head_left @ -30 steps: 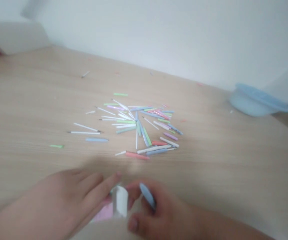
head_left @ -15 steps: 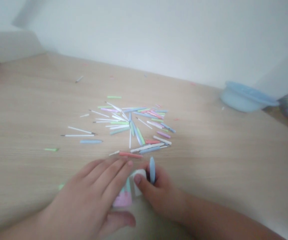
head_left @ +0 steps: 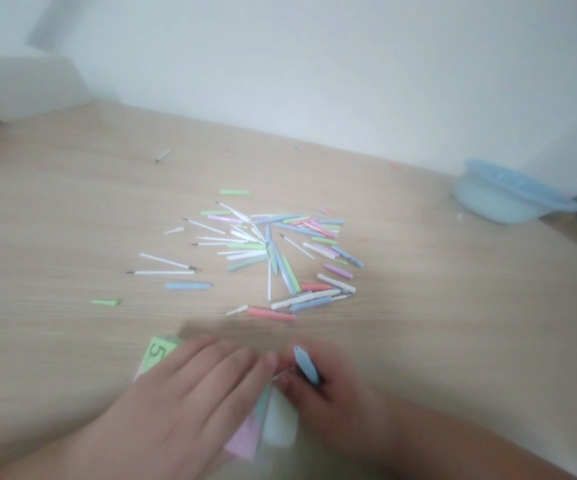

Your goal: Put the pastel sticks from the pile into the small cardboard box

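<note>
My left hand (head_left: 188,393) lies over a pastel box (head_left: 243,440), its thumb tucked out of sight and its fingers long across the top. The box shows a pink end and, beyond the knuckles, a green corner marked "5". In my curled right hand (head_left: 338,393) a light blue pen piece (head_left: 307,365) sticks up between the fingers. Something thin and pale shows by the right thumb near the left fingertips; blur hides what it is. Below the right thumb is a smooth white block-like piece (head_left: 281,420), beside the box.
A loose pile of pastel pen parts and thin white refills (head_left: 268,250) spreads over the wooden table (head_left: 418,320). A light blue basin (head_left: 508,193) stands at the back right against the white wall. A blue pen piece (head_left: 188,285) lies left of the pile.
The box's green "5" corner has come into view beyond my left hand. My left thumb is now hidden. The blue piece in my right hand has tilted and sits lower.
</note>
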`<state>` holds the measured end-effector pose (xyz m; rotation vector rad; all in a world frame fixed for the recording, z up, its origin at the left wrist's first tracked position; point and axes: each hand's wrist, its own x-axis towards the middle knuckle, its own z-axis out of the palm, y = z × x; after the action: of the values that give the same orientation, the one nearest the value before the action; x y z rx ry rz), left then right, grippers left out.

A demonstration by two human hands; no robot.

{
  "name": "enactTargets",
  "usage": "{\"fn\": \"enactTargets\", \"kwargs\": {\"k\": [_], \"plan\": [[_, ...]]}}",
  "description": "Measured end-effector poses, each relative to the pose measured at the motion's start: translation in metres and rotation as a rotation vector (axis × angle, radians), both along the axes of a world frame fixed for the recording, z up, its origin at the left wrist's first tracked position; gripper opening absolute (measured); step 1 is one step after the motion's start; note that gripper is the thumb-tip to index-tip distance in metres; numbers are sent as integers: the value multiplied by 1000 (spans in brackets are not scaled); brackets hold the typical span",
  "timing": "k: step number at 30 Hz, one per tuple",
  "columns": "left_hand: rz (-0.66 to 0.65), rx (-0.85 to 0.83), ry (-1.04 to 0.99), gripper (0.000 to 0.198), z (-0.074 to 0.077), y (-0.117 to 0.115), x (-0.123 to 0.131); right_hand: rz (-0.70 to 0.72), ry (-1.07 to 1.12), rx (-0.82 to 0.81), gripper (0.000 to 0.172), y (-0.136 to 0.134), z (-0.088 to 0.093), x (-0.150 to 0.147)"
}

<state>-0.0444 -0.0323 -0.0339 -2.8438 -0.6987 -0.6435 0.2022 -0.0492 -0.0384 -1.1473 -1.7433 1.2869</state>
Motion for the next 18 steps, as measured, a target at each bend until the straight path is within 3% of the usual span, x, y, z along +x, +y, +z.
{"fn": "enactTargets", "kwargs": {"k": [4, 8, 15, 18], "plan": [[-69, 14, -105, 42, 0, -4, 4, 99, 187, -206, 33, 0, 3, -1], [-75, 19, -91, 23, 2, -7, 5, -73, 252, -276, 31, -5, -2, -5], [-48, 19, -106, 28, 9, -6, 3, -54, 67, 114, 5, -8, 0, -6], [-61, 40, -85, 31, 16, -3, 2, -48, 62, 194, 28, -10, -2, -3]]}}
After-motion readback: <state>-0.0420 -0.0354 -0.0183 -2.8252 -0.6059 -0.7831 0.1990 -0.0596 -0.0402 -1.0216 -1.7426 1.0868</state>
